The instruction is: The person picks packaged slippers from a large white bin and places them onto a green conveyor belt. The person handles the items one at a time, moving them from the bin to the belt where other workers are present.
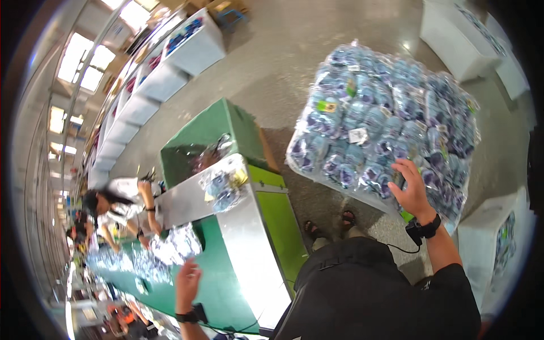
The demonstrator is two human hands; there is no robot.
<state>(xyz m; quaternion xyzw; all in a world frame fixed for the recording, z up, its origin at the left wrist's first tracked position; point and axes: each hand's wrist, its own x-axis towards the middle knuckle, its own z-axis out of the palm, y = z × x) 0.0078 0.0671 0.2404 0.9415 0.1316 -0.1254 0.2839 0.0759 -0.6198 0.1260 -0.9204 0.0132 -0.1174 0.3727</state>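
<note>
My right hand (412, 191) hovers over the near edge of a broad pile of clear plastic packs (362, 113), its fingers apart and curved. Inside the packs are blue and purple bundles that look like yarn, some with small labels. I cannot tell whether the fingertips touch the pack below. My left hand (188, 281) is over the green belt (218, 266) of a long work table, slightly blurred, fingers extended and nothing seen in it. Just beyond it lies a shiny clear pack (178, 245). Another pack of blue bundles (224, 190) rests on the table's metal end.
A green bin (198, 130) with crumpled clear plastic stands past the table end. At the left a co-worker (122, 204) reaches over the belt toward the shiny pack. White bins (195, 48) line the far left, and others (462, 42) stand at the right.
</note>
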